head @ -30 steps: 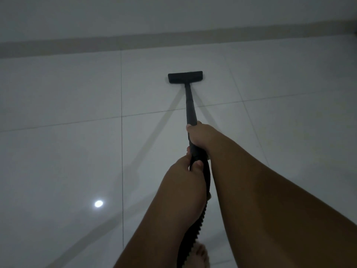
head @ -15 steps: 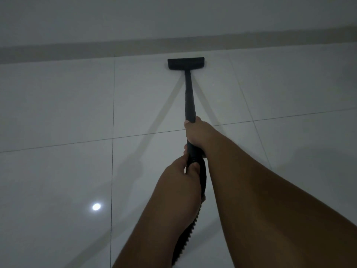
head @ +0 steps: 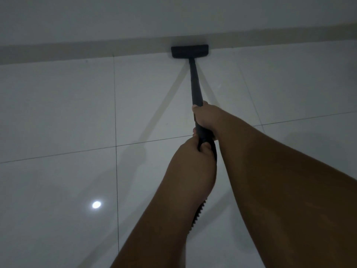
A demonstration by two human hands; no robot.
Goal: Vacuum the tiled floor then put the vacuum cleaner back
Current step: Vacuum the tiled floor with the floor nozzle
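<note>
- The person is standing here holding the vacuum wand (head: 195, 84) with 2 hands. The right hand (head: 208, 118) is wrapping round it nearer the floor head (head: 189, 51), and the left hand (head: 193, 161) is clenching the handle end just behind, farther from the floor head.
- The floor head is sitting flat on the tiled floor (head: 58, 113). Its far edge is right at the skirting (head: 77, 50), touching or just shy of it, I can't tell which.
- Looks to me like they're doing the edge pass, so plenty of floor is probably waiting.
- To do it well, I'd be holding the floor head flat and sliding it sideways along the skirting instead of ramming it, overlapping each stroke a bit.
- The wall (head: 173, 16) beyond the floor head is stopping any further push, so the next stroke is going to be back or sideways, I'm guessing.
- The ribbed hose (head: 199, 211) is hanging from the handle end, well back from the floor head and under the left forearm. It could be snagging feet on a pull-back.
- 1 bright light reflection (head: 96, 205) is glaring well back and left of the floor head. The room is looking dim, so dust is hard to spot.
- The vacuum's body isn't showing.
</note>
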